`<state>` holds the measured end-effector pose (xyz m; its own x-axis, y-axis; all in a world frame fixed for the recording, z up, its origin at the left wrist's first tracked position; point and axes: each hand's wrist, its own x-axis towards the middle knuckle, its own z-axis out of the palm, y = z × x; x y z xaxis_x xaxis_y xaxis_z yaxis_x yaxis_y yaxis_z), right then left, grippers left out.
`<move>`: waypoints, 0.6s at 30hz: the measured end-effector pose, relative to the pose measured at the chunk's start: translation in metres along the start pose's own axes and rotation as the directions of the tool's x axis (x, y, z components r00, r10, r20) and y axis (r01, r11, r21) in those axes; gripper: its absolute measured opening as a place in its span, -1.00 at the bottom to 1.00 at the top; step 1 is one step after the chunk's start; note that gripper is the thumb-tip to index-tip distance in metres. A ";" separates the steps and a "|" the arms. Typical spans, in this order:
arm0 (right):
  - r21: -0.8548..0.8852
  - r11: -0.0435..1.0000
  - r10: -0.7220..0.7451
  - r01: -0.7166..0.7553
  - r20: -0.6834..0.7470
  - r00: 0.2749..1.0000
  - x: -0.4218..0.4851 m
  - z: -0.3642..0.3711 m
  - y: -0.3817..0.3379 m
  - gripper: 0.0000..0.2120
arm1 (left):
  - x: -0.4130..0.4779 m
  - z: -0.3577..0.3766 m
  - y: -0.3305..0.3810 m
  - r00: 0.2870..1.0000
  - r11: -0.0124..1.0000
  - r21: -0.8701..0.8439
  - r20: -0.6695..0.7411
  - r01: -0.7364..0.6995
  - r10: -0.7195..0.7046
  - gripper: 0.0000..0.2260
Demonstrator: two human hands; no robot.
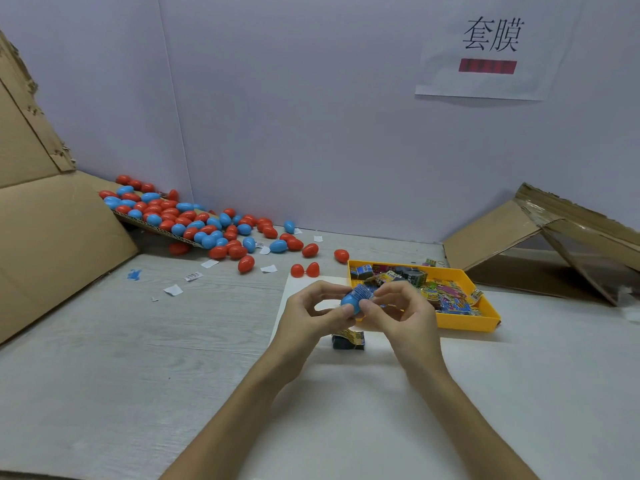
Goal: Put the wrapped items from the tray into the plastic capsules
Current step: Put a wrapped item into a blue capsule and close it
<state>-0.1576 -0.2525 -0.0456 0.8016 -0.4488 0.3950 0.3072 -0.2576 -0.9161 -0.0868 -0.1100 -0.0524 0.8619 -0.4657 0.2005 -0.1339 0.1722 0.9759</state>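
Observation:
My left hand [311, 315] and my right hand [398, 313] meet above the table's middle. Between them is a blue plastic capsule [350, 303] with a blue wrapped item [363, 292] sticking out of its top. Fingers of both hands pinch the capsule and the wrapper. The yellow tray [464, 322] just right of my hands holds several colourful wrapped items [446, 294]. Another wrapped item [348, 341] lies on the table below my hands. A heap of red and blue capsules [194, 221] spills from a cardboard flap at the back left.
An opened red capsule [304, 270] lies behind my hands, with single red capsules [341, 255] nearby. Paper scraps [173, 290] are scattered on the left. Cardboard [52, 237] stands at the left and a collapsed box [554, 244] at the right. A white sheet [346, 393] covers the table in front.

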 end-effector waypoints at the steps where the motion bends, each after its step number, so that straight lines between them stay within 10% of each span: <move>1: -0.014 0.999 -0.029 0.029 0.006 1.000 -0.002 0.001 0.001 -0.89 | 0.000 0.000 0.000 1.000 1.000 -0.006 -0.008 0.006 -0.006 -0.84; 18: -0.379 0.820 -0.474 0.428 -0.031 0.880 -0.013 0.011 0.006 -0.71 | -0.004 0.000 0.001 0.994 0.964 -0.244 -0.008 0.107 -0.112 -0.61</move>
<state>-0.1603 -0.2387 -0.0568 0.5439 -0.2998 0.7838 0.4010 -0.7276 -0.5566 -0.0903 -0.1086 -0.0522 0.8756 -0.4747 0.0892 0.0820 0.3280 0.9411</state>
